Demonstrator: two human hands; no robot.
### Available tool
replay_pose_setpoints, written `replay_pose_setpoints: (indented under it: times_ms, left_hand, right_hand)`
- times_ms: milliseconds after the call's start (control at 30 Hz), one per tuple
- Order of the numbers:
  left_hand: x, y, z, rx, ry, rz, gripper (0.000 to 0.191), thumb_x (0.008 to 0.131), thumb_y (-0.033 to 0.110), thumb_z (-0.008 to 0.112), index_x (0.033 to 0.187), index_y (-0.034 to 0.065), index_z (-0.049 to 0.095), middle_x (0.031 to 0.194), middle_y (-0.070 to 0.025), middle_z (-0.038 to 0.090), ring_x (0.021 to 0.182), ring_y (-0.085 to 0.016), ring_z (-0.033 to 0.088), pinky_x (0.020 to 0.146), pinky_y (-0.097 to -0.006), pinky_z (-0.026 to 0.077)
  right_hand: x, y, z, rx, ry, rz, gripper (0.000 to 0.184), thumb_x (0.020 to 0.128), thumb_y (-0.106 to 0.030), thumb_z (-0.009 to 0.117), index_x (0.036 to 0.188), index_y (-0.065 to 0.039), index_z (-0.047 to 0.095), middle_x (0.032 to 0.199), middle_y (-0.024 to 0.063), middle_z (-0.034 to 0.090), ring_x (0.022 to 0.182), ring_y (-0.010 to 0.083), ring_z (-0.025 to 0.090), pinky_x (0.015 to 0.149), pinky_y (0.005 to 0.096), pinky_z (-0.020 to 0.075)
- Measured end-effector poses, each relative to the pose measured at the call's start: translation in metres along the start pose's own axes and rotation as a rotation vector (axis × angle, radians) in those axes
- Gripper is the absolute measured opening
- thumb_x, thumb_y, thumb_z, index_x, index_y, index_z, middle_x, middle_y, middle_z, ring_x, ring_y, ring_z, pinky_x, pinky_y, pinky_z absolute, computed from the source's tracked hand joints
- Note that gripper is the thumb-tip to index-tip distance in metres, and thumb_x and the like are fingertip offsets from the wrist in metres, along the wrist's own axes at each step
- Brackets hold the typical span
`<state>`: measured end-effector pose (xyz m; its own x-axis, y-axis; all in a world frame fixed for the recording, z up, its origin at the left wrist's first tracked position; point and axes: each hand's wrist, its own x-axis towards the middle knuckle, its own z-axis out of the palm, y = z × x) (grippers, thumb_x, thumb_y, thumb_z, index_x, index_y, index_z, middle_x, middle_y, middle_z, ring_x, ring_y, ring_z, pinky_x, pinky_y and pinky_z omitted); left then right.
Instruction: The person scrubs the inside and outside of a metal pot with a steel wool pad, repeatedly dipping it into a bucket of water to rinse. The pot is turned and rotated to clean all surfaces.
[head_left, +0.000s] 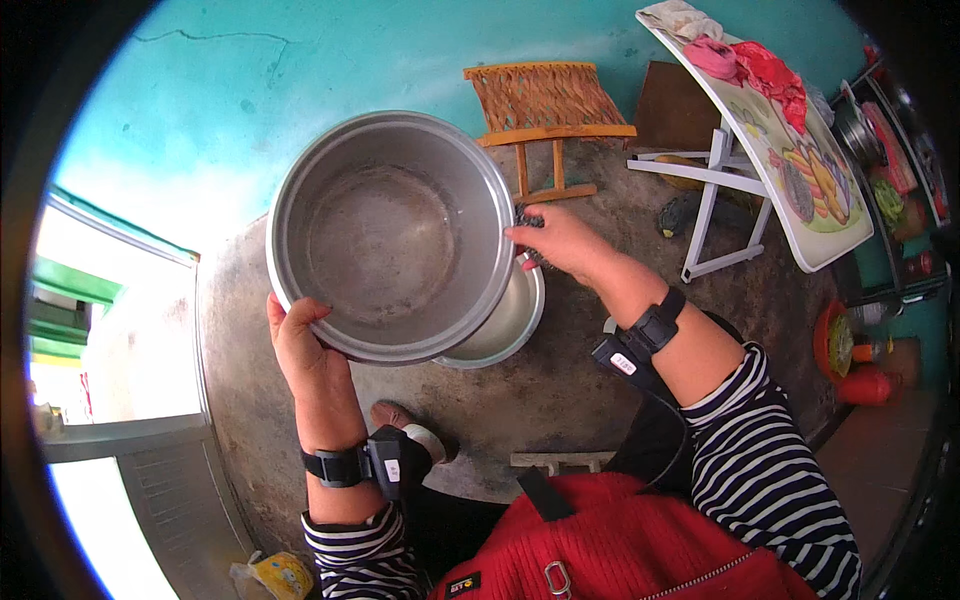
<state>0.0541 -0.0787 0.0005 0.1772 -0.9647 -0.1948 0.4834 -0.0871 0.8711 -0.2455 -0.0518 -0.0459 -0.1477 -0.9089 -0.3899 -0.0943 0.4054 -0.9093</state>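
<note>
A large round metal pot (382, 240) is held up before me, its inside facing the camera, with darker stains on its bottom. My left hand (304, 337) grips the pot's lower left rim, thumb over the edge. At the pot's right side, my right hand (551, 240) holds a dark scouring pad (531, 219), seemingly of steel wool, close against the outer wall; part of the pad is hidden by the fingers. Below the pot, partly covered by it, a basin (506, 322) with pale cloudy contents stands on the concrete floor.
Against the turquoise wall stands a wooden stool with a woven seat (551, 101). To the right are a white folding table (795, 172) with red and pink cloths, a rack, and a red container (866, 386). A low wooden stool (562, 459) is near my legs; a doorway opens at left.
</note>
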Motion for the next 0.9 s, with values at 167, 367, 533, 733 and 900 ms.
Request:
replay_pose_setpoints:
  times_ms: [167,367,533,733,900]
  left_hand:
    - [0.005,0.001,-0.005,0.076,-0.021,-0.110,0.033,0.066,-0.009,0.049,0.095,0.0055,0.057,0.089,-0.0062,0.059,0.077,-0.018,0.055,0.072,-0.0299,0.048]
    - [0.009,0.006,-0.010,0.419,0.030,-0.019,0.025,0.070,-0.003,0.054,0.094,0.0034,0.055,0.083,-0.0045,0.054,0.073,-0.014,0.050,0.066,-0.0265,0.043]
    - [0.006,0.001,-0.009,0.451,-0.002,-0.022,0.042,0.069,-0.004,0.053,0.110,-0.0002,0.056,0.088,-0.0078,0.056,0.075,-0.016,0.052,0.067,-0.0271,0.044]
    - [-0.004,0.001,0.004,0.231,-0.041,-0.031,0.051,0.062,-0.009,0.053,0.112,-0.0056,0.060,0.093,-0.0091,0.062,0.079,-0.016,0.057,0.071,-0.0249,0.046]
    - [-0.025,-0.004,0.027,0.399,-0.115,0.068,0.052,0.060,-0.011,0.054,0.111,-0.0067,0.061,0.091,-0.0083,0.065,0.077,-0.015,0.060,0.070,-0.0245,0.047]
  right_hand:
    - [0.004,-0.004,-0.010,-0.090,0.099,-0.076,0.065,0.085,-0.022,0.069,0.133,0.012,0.041,0.099,0.0171,0.064,0.078,0.0168,0.064,0.055,0.0285,0.0517]
    - [-0.008,-0.004,-0.008,-0.129,0.141,-0.065,0.050,0.087,-0.022,0.065,0.127,0.005,0.051,0.086,0.0050,0.064,0.065,0.0099,0.056,0.053,0.0252,0.0443]
    - [-0.022,-0.012,-0.016,-0.204,0.145,-0.026,0.054,0.087,-0.026,0.066,0.127,0.007,0.050,0.085,0.0050,0.063,0.064,0.0098,0.055,0.053,0.0254,0.0433]
    - [-0.015,-0.008,-0.017,-0.519,0.229,-0.282,0.038,0.089,-0.031,0.065,0.108,0.001,0.057,0.100,0.0179,0.065,0.082,0.0242,0.064,0.068,0.0370,0.0498]
    - [-0.013,-0.017,0.008,-0.623,0.361,-0.864,0.019,0.081,-0.012,0.069,0.092,-0.004,0.056,0.093,0.0114,0.059,0.089,0.0290,0.060,0.077,0.0343,0.0483]
